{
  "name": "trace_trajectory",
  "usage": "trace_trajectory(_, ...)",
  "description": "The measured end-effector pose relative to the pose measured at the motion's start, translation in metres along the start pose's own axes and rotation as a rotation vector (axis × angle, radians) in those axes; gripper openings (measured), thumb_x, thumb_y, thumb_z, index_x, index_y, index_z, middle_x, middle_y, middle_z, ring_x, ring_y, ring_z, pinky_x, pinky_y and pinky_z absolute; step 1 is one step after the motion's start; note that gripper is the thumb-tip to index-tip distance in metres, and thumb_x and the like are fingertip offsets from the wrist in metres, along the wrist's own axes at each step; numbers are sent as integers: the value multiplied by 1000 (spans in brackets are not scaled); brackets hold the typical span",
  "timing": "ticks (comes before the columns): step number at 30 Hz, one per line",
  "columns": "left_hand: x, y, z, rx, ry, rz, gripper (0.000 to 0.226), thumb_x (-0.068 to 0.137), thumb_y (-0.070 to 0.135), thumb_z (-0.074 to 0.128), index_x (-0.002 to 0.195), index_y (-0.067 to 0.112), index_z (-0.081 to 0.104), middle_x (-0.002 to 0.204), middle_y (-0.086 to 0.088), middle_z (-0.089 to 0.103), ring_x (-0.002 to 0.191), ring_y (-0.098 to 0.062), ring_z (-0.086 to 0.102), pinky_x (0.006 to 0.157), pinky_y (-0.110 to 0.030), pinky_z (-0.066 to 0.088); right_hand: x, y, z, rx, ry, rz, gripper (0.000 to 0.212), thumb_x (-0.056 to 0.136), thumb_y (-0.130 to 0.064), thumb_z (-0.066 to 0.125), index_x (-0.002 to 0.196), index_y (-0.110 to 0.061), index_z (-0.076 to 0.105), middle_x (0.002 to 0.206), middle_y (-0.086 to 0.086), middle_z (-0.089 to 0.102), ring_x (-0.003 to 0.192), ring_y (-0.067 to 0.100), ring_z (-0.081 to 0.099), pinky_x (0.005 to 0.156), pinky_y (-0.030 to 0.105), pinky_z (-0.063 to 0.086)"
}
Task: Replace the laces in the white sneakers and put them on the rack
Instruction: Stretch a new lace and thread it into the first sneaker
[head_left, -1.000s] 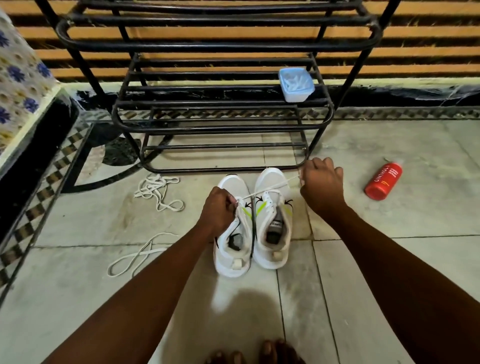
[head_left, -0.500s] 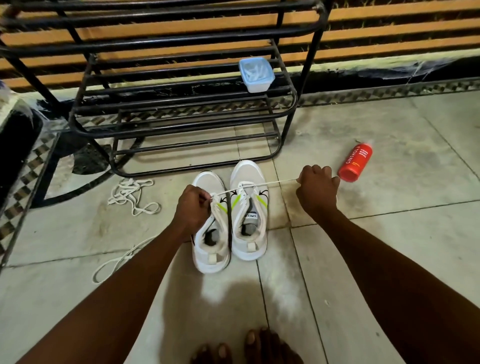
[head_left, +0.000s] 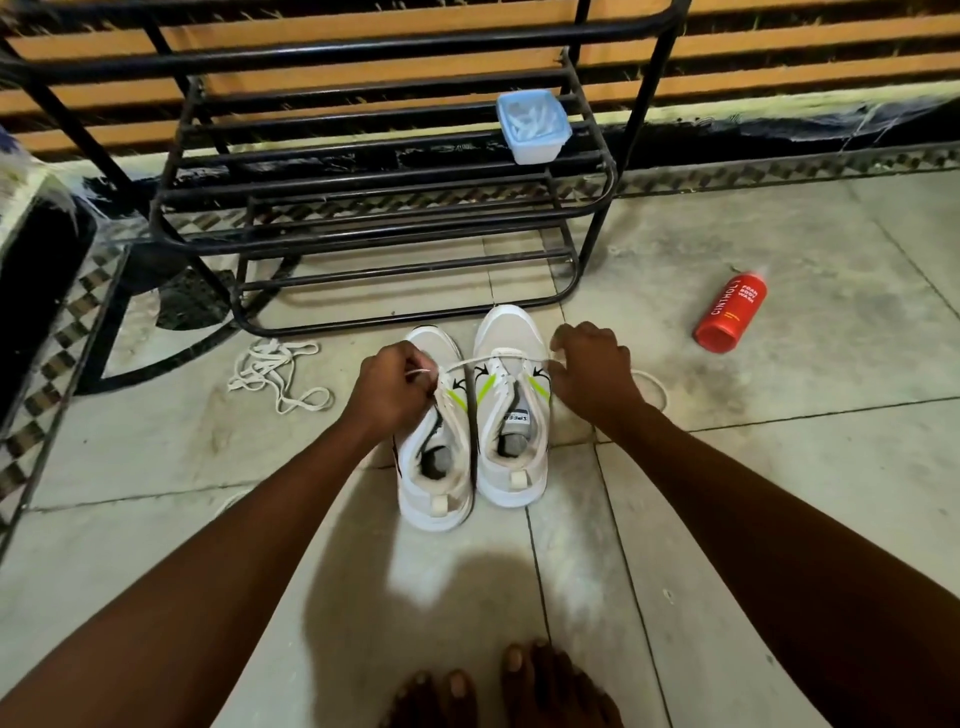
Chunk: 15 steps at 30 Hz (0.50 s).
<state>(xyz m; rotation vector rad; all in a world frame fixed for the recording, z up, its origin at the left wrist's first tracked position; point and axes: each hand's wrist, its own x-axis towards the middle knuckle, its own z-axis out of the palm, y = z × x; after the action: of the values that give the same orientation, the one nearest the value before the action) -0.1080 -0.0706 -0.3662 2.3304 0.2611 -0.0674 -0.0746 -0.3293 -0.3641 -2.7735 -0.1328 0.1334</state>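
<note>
**Lace drawn in across the right sneaker, hands closer to the eyelets**

The flat white lace (head_left: 496, 359) runs across the front eyelets of the right-hand white sneaker with lime-green stripes (head_left: 511, 410), which stands on the pale tiled floor (head_left: 779, 467) touching its mate, the left-hand white sneaker (head_left: 435, 467), toes toward the black metal tube rack (head_left: 363, 208). A second ago the lace stretched taut and far out to the right; now the right hand (head_left: 592, 371) has come in just beside the shoe, and slack lace loops on the floor behind that wrist. The left hand (head_left: 397, 392) has stayed over the left shoe's tongue. My reading is that the lace has been pulled through and evened at the first eyelet pair, so the lacing is only beginning and the rack step is well off.

The left grip is closed: fingers curled, thumb and forefinger pinching the lace end, whose tip shows above the knuckles. The right grip is curled too, fingers bent down onto the lace at the shoe's outer edge; it appears to pinch the lace, though the fingertips are hidden behind the knuckles.

Farther out, a tangled heap of white lace (head_left: 278, 374) lies on the floor to the left, near the rack's foot. A pale blue lidded plastic box (head_left: 532, 127) sits on a rack shelf. A red cylindrical bottle (head_left: 731, 314) lies on its side, well apart to the right. Bare toes (head_left: 519, 686) show at the bottom edge.
</note>
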Motion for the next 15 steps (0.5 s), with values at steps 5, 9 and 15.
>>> trace_trajectory(5, -7, 10, -25, -193, -10, -31, 15, 88, 1, 65, 89, 15, 71, 78, 0, 74, 63, -15, 70, 64, -32, 60, 2, -53, -5, 247, 48, -314, 39, 80, -15, 46, 115, -12, 64, 116, 7, 64, 111, 33, 55, 91, 50, 48)
trace_trajectory(9, -25, 35, -61, -372, 3, 54, 12, 95, -5, 60, 94, -1, 71, 77, -14, 73, 51, -11, 64, 50, -26, 52, 5, -98, -10, 620, -171, -353, 60, 71, -4, 57, 131, -12, 57, 117, -2, 72, 103, 10, 68, 83, 34, 55)
trace_trajectory(15, -45, 36, -102, -435, 63, 96, 12, 97, 10, 70, 93, 1, 76, 71, -6, 75, 47, -9, 53, 48, -20, 43, -1, -144, -25, 922, -300, -349, 36, 83, 8, 68, 116, -6, 67, 69, 0, 66, 62, 15, 62, 63, 30, 49)
